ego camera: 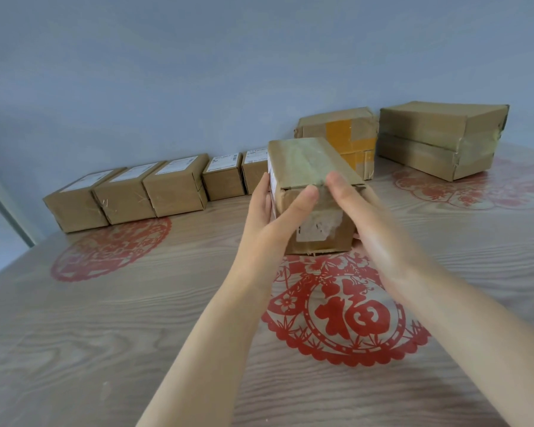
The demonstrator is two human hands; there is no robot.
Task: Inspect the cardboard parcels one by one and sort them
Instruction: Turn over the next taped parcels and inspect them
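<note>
Left hand [275, 211] and right hand [366, 221] both clamp the taped parcel [305, 164] from opposite sides, frame centre.

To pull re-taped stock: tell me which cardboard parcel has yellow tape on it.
The brown cardboard parcel directly behind the long clear-taped cardboard box nearest the camera. Only it carries a broad yellow tape band; the rest show clear tape or white labels.

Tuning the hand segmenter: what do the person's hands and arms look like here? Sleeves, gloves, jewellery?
Left hand and right hand are bare: no gloves, rings or watch visible. Left forearm and right forearm are uncovered to the frame edge, so no sleeves show. No wristbands or markings. The right hand is motion-blurred, so fine detail there is uncertain.
</note>
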